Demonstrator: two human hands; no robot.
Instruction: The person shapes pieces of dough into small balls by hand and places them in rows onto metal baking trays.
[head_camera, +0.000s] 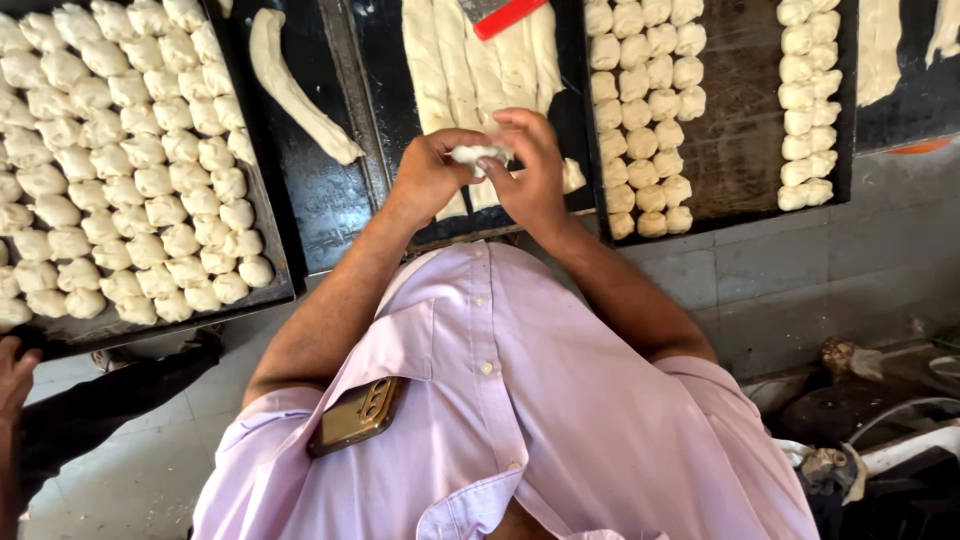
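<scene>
My left hand (428, 172) and my right hand (532, 170) meet over the near edge of the middle black tray (385, 90), both pinching one small white dough piece (477, 154) between the fingertips. Several long dough strips (470, 60) lie side by side on that tray just beyond my hands. A cutter with a red handle (508, 17) rests on the strips at the far end. My pale lilac shirt (500, 400) fills the lower middle, with a gold phone (355, 415) in its chest pocket.
A tray on the left (270, 270) is packed with several rows of small dough balls (130, 170). One long dough strip (295, 90) lies on a dark tray beside it. The right tray (740, 130) holds two groups of dough balls. Another person's hand (12, 375) shows at the left edge.
</scene>
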